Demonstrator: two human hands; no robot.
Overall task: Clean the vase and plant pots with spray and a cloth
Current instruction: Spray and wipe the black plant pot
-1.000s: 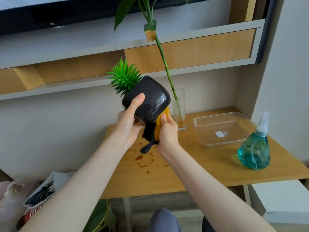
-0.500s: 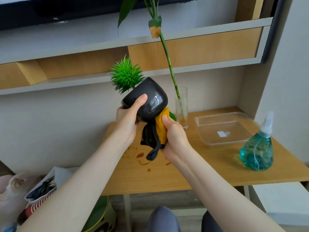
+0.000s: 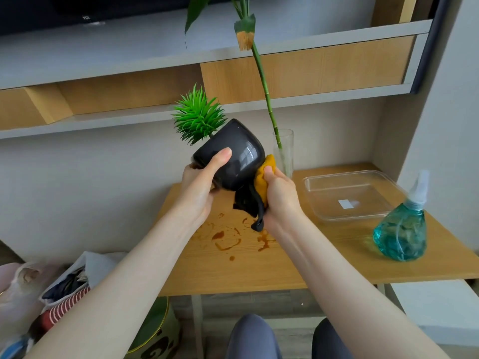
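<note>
left hand point(image 3: 199, 189) grips tilted black plant pot point(image 3: 233, 156) | right hand point(image 3: 281, 195) clutches yellow-and-black cloth point(image 3: 261, 189) against pot's base | above stained worktop point(image 3: 233, 270)

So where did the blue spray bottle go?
The spray bottle stands on the right end of the wooden table, near its front edge, just in front of the clear plastic tray. Neither hand is touching it.

A wooden tabletop point(image 3: 298, 265) bears a glass vase point(image 3: 285, 154), clear tray point(image 3: 311, 182), teal spray bottle point(image 3: 400, 234) and brown stains point(image 3: 225, 239).
</note>
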